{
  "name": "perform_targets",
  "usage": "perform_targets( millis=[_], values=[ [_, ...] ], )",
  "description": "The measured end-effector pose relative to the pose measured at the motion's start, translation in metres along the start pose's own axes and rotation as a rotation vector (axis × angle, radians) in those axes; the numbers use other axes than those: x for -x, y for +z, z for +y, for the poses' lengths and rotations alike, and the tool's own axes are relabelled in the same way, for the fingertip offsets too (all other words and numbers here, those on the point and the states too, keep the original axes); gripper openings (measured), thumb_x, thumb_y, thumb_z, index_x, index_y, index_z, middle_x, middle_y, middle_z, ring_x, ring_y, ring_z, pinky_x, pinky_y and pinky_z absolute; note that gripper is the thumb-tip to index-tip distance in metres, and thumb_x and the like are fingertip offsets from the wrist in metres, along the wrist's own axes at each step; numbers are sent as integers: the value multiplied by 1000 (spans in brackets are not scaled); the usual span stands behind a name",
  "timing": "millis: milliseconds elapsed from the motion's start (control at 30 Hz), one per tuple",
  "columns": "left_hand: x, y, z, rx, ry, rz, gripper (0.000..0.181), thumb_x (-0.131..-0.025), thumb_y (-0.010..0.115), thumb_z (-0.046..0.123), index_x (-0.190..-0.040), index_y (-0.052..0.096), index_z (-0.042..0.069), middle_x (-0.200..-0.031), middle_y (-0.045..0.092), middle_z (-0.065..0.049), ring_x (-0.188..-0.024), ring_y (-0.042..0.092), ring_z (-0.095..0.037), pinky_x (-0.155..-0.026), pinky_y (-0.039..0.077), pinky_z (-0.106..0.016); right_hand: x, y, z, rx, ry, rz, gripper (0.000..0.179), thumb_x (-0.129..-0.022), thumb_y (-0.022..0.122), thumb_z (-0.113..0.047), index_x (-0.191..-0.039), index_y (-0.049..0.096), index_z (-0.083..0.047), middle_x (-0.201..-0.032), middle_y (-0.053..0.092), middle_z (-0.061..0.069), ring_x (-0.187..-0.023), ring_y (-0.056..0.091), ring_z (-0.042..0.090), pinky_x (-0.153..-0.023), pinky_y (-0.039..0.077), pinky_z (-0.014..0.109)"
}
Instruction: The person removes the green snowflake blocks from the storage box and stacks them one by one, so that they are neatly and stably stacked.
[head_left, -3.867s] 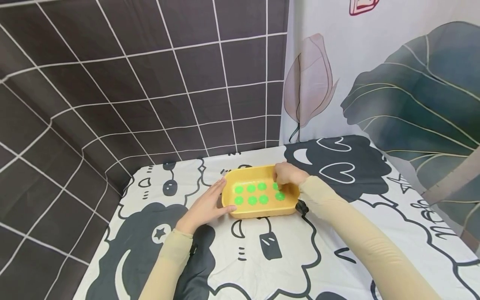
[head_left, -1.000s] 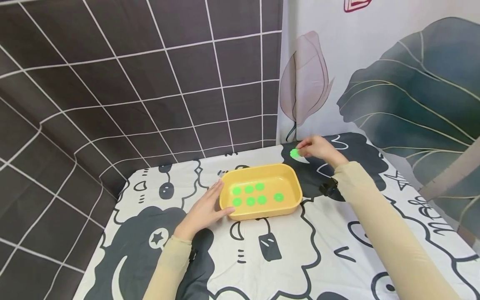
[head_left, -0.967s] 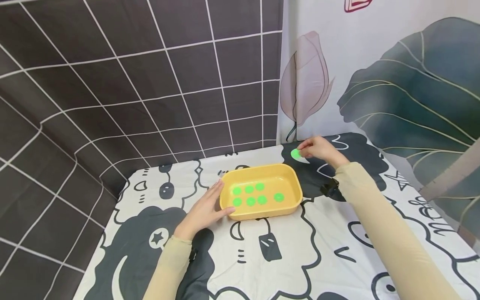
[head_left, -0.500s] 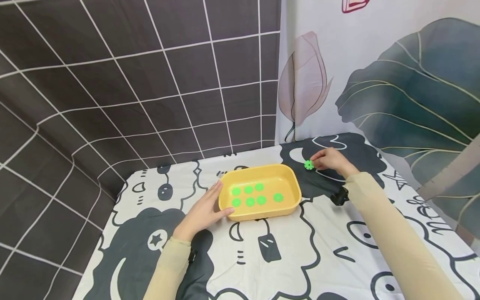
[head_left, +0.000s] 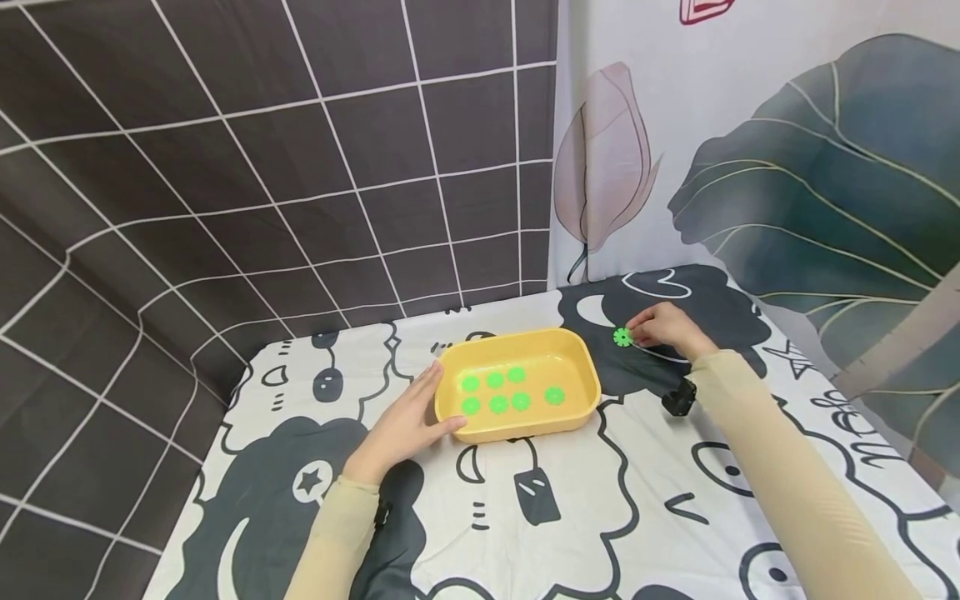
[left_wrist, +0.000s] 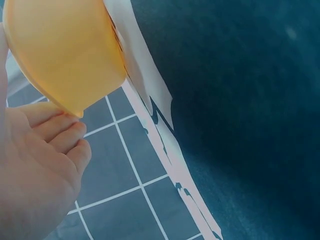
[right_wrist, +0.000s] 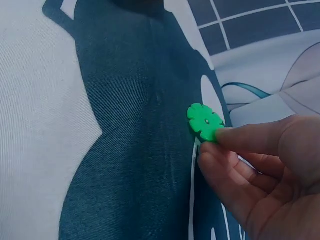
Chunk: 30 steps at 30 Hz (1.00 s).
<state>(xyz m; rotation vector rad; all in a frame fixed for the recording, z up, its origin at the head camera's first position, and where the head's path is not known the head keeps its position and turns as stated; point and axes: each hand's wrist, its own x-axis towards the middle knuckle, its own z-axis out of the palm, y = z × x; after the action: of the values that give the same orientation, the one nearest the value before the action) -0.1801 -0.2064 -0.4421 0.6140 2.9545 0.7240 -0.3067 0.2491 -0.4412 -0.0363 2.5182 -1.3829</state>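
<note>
My right hand [head_left: 663,327] pinches a green snowflake building disc [right_wrist: 205,121] between thumb and fingertips, to the right of the yellow tray [head_left: 517,429]. The disc is slotted round its edge, has a small centre hole, and tilts close to the dark print of the cloth; whether it touches the cloth I cannot tell. Against the tray's left end rests my left hand [head_left: 401,427], fingers fairly straight along the outside and thumb at the front rim. Several green discs [head_left: 521,402] lie flat in two rows inside the tray, with one disc [head_left: 554,396] apart towards the right.
A white cloth [head_left: 480,533] with dark cartoon prints covers the work surface. Behind stands a dark grid-patterned curtain [head_left: 360,167], and at the right a pale curtain [head_left: 615,167] with a flower and leaf print. Each wrist carries a small black device.
My right hand has taken a disc from the tray's right end and carried it out to the right. Over the last second it has come nearer and further right. The left hand stays put.
</note>
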Motion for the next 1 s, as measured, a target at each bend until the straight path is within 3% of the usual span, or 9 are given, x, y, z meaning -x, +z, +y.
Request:
perform_targets(
  millis=[300,467,633,1000],
  values=[
    [0,1,1,1,1,9,101,-88,61,70,-159,27,6,-166,21,-5,-152,22,-28,-121,23,-46,-1,3,1,69,26,83,27,-90,61,0,-110,67,17,-84,73,11,-67,66,9,-66,60,27],
    [1,1,2,11,-10,7,101,-88,61,70,-159,26,6,-166,20,-5,-152,22,-27,-121,23,-47,-2,5,-3,101,52,115,26,-86,64,-2,-104,71,15,-76,71,5,-63,65,8,-62,59,24],
    [0,1,3,15,-10,7,101,-88,61,70,-159,26,6,-166,20,-5,-152,22,-28,-121,23,-47,-3,6,-5,105,76,123,25,-86,67,-3,-103,71,15,-71,70,3,-61,64,8,-61,58,23],
    [0,2,3,13,-7,15,99,-90,60,69,-159,27,6,-166,21,-5,-152,22,-27,-121,24,-47,-5,7,5,64,76,102,29,-90,65,-4,-109,69,16,-80,72,6,-65,64,8,-63,57,22]
  ],
)
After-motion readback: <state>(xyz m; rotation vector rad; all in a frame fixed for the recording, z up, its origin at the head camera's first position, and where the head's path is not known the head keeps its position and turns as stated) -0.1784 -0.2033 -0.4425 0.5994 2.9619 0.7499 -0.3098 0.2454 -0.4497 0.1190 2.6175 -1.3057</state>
